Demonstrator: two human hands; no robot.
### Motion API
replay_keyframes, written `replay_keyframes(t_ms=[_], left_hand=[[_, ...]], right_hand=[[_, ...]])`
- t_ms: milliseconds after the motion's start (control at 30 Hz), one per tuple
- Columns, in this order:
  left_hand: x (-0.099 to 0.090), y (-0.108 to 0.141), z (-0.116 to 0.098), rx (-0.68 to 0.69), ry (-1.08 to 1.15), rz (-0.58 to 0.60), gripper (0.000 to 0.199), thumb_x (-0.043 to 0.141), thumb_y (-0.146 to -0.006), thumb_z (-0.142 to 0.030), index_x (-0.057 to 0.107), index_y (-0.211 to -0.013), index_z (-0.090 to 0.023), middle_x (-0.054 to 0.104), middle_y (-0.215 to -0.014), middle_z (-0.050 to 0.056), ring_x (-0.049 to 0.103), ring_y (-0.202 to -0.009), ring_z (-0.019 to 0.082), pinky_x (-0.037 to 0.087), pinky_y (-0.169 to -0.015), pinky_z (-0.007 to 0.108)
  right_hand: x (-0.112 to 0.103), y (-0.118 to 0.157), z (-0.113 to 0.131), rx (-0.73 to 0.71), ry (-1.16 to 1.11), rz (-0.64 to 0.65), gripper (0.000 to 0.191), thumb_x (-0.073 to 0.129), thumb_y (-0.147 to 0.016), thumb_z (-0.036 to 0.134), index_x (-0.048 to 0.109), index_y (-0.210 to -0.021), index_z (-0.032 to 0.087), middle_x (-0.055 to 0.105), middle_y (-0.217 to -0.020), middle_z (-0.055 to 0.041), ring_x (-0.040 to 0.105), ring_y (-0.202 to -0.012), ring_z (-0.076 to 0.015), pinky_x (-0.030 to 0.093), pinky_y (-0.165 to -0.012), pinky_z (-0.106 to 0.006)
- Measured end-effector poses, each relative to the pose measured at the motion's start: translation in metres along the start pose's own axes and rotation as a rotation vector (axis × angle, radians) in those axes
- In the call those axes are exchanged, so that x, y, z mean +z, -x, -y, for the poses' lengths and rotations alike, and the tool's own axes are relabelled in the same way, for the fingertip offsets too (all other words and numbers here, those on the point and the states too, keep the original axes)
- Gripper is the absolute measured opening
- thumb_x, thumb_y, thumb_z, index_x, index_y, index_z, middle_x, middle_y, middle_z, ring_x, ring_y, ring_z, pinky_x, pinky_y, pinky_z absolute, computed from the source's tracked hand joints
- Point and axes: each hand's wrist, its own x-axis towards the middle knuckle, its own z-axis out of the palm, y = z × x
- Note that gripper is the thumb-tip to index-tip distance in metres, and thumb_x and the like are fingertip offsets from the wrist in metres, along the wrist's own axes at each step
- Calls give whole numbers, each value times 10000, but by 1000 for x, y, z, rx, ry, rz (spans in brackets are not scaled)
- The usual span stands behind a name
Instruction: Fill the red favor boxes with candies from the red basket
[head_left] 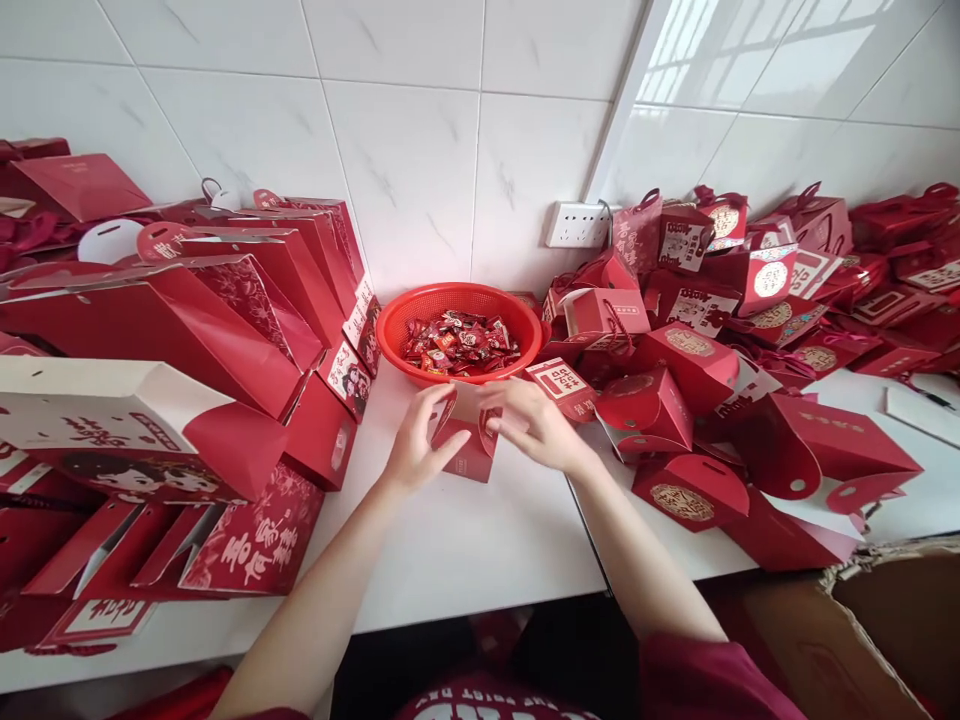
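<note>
A small red paper gift box (471,456) stands on the white table in front of me with its top flaps raised. My left hand (421,442) grips its left side, the thumb over the near face and the fingers at the left flap. On the other side, my right hand (534,422) has its bent fingers and thumb at the right flap and upper edge. The fingers partly cover the box's top. Just behind it sits a red plastic basket (388,340) holding many small wrapped candies (465,342).
Flat-sided red boxes (255,345) stand stacked at the left. Folded red gift boxes (686,360) are heaped at the right. A white power strip (578,225) is on the tiled wall. A cardboard carton (892,610) stands at the lower right, by the table (465,560).
</note>
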Motion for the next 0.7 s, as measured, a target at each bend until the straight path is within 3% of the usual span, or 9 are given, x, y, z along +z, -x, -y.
replay_keyframes(t_ms=[100, 167, 267, 367, 433, 500, 700], left_hand=[[5, 2, 2, -106, -28, -110, 363, 612, -922, -370, 591, -1258, -236, 677, -1148, 70, 671, -992, 193, 562, -850, 313], [4, 2, 5, -213, 57, -167, 412, 602, -928, -370, 538, -1313, -236, 693, -974, 39, 674, -792, 153, 563, -693, 258], [-1, 1, 3, -289, 154, -169, 550, 625, -904, -360, 441, -1410, -244, 671, -849, 1, 656, -671, 135, 520, -529, 202], [-7, 0, -7, -225, 26, -133, 346, 612, -888, -289, 628, -1229, -230, 668, -792, -6, 657, -656, 124, 530, -565, 198], [-12, 1, -16, -177, -96, -116, 199, 589, -872, -247, 732, -1006, -214, 669, -765, 1, 643, -616, 114, 526, -586, 204], [-18, 1, -23, -219, -153, -84, 195, 578, -853, -237, 762, -912, -208, 673, -746, 4, 635, -576, 111, 518, -577, 211], [-32, -4, -28, -560, -101, 62, 336, 562, -827, -264, 690, -1131, -197, 638, -674, -32, 642, -523, 132, 508, -565, 228]], right_hand=[[23, 9, -9, -36, 61, -8, 166, 547, -991, 324, 668, -1081, 255, 736, -1092, -52, 668, -1114, -228, 227, -1216, -580], [30, 17, -12, -70, 78, -97, 152, 538, -974, 311, 678, -956, 255, 738, -945, -34, 698, -962, -216, 323, -1172, -555], [26, 25, -15, -107, 45, -288, 218, 510, -947, 287, 634, -774, 242, 685, -737, -23, 675, -749, -212, 519, -917, -483], [14, 26, -17, -124, 44, -366, 255, 508, -926, 243, 574, -680, 231, 620, -617, -19, 630, -641, -208, 504, -717, -425], [8, 27, -18, -141, 48, -344, 269, 523, -917, 204, 547, -650, 226, 602, -577, -12, 614, -614, -199, 466, -668, -394], [6, 28, -21, -126, 37, -307, 310, 519, -932, 186, 532, -624, 220, 594, -554, -9, 595, -588, -181, 440, -651, -369], [11, 29, -32, 85, -33, -82, 426, 616, -953, 326, 430, -587, 211, 484, -547, 27, 426, -542, -126, 386, -631, -308]])
